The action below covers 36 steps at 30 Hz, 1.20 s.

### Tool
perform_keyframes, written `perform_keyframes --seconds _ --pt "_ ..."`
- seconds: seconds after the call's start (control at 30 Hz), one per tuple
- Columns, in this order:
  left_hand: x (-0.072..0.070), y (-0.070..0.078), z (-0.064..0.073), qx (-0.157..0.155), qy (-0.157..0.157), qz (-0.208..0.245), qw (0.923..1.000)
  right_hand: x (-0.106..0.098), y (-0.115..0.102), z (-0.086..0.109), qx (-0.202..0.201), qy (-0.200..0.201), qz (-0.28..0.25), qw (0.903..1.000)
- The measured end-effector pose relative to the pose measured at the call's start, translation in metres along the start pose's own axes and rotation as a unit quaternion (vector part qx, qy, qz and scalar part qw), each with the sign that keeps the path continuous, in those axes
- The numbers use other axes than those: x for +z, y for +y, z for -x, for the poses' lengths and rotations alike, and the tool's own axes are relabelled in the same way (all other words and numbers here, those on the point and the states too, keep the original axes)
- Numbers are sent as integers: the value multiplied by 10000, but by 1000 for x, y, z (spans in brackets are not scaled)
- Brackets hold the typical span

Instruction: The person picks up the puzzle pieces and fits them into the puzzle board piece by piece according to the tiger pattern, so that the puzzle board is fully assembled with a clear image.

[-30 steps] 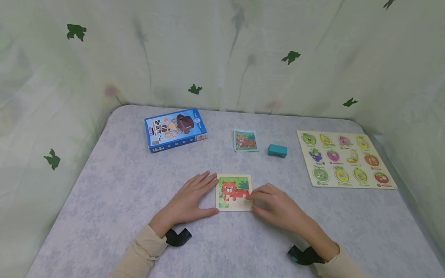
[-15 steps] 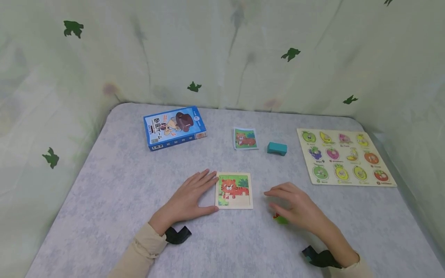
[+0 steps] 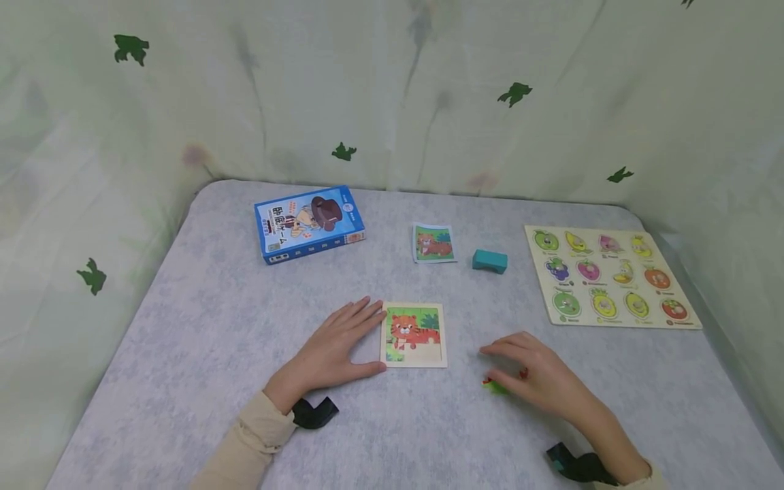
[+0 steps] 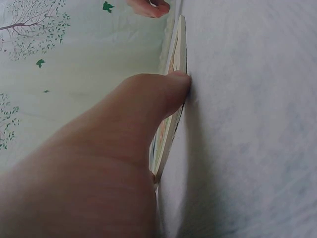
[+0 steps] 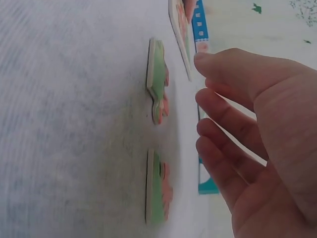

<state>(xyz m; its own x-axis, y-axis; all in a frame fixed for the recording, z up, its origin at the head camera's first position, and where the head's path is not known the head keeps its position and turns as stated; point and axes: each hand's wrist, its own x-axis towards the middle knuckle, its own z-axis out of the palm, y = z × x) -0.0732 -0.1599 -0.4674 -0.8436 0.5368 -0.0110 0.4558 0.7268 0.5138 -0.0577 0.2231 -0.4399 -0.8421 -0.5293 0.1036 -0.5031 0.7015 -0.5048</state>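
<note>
A small wooden tray puzzle shows a red tiger on green, with a bare patch at its lower right. My left hand lies flat along its left side, fingertips at the upper left corner and thumb against the lower left. To the right, my right hand hovers with loosely bent fingers. Beneath it, two loose puzzle pieces lie on the table: one with a notched outline, the other a green and red piece. A gap separates the fingers from both pieces. In the head view the hand partly hides them.
Behind the puzzle are a picture card of the same tiger and a teal block. A blue game box lies at the back left. On the right rests a fruit puzzle board. Curtains surround the table.
My right hand has drawn back from the puzzle's right edge to above the loose pieces, which have come into sight. The left hand and the puzzle have stayed in place.
</note>
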Motion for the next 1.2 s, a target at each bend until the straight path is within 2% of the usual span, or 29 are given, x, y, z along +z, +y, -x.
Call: perform_keyframes --seconds 0.37,0.67,0.93,1.2 --pt "-1 1 0 -3 3 56 10000 -6 4 12 310 -477 142 9983" --pt "0 0 0 -20 1 67 10000 -7 8 17 342 -795 296 9958" --pt "1 -1 0 -17 35 33 10000 -8 11 17 -99 -726 339 9967" --pt "-1 2 1 -12 33 37 10000 -8 12 18 -328 -620 443 9966"
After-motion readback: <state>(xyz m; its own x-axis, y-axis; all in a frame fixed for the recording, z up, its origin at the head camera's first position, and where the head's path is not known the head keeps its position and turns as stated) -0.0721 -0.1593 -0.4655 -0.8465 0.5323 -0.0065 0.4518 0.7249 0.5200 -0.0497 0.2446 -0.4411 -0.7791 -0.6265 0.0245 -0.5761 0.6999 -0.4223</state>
